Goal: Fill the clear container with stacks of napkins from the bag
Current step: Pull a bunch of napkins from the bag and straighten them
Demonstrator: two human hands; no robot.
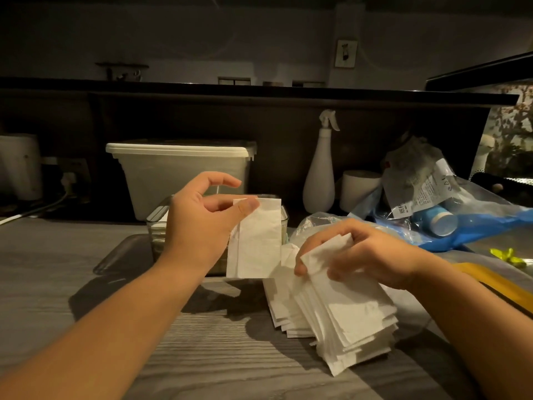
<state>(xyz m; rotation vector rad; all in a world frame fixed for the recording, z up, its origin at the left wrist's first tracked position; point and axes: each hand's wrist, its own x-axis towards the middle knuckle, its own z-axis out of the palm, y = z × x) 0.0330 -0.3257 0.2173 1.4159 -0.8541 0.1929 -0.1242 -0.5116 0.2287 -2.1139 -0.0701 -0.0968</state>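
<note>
Our left hand [202, 223] was up over the table [216, 365], pinching one folded napkin [255, 243] near its top edge. Thumb sat on the near face; index finger was lifted clear and curled. Napkin hung upright in front of the clear container [154, 226], not inside it. Container sat just behind that hand and was mostly hidden by it. Through its left wall we saw white napkins already inside; count we couldn't tell. White lidded tub [178, 168] stood right behind the container.

Further right, napkin stack [346, 319] lay fanned and tilted on the table, lower edges splayed. Our right hand [369, 252] gripped the stack's top end, fingers curled round it, thumb on the near side. Crumpled clear bag [313, 225] was just behind that hand. White spray bottle [318, 180] stood upright by the back wall. Blue bag [490, 223] lay far right, with a blue-capped bottle [439, 222] on its side against it.
</note>
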